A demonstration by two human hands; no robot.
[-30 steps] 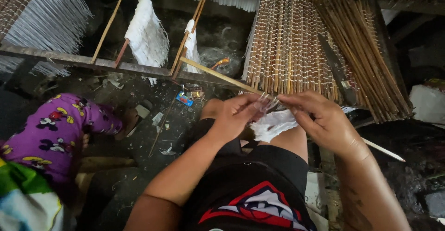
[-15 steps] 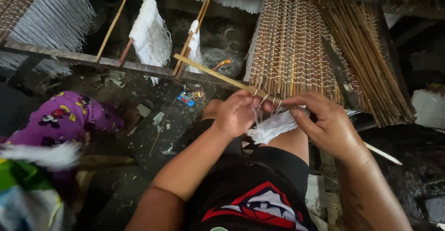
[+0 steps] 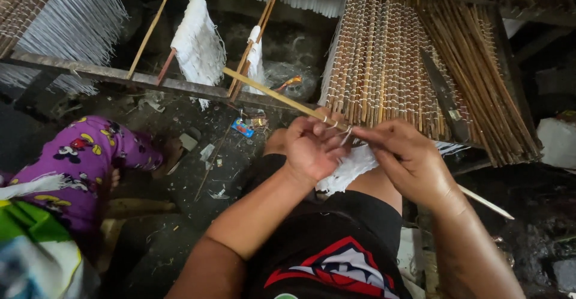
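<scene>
While you look down over your lap, the biggest thing before you is the mat of bamboo sticks (image 3: 396, 77), bound with rows of white thread and spreading from twelve to two o'clock; a dark flat blade (image 3: 443, 95) lies on it at about one o'clock. At ten o'clock hangs a fringe of white threads (image 3: 66, 29) from a wooden beam (image 3: 108, 76), and near eleven a bundle of white thread (image 3: 198, 44) hangs from a slanted stick. At eight o'clock sits another person's leg in purple patterned cloth (image 3: 78, 161). At the centre your left hand (image 3: 312, 149) is curled, its fingertips pressed together on a long pale bamboo stick (image 3: 270, 92) that runs up toward eleven o'clock. Just beside it, your right hand (image 3: 411, 164) pinches thin white strands (image 3: 345, 132) between thumb and forefinger. Under both hands a wad of white thread (image 3: 351, 167) rests on your thigh.
</scene>
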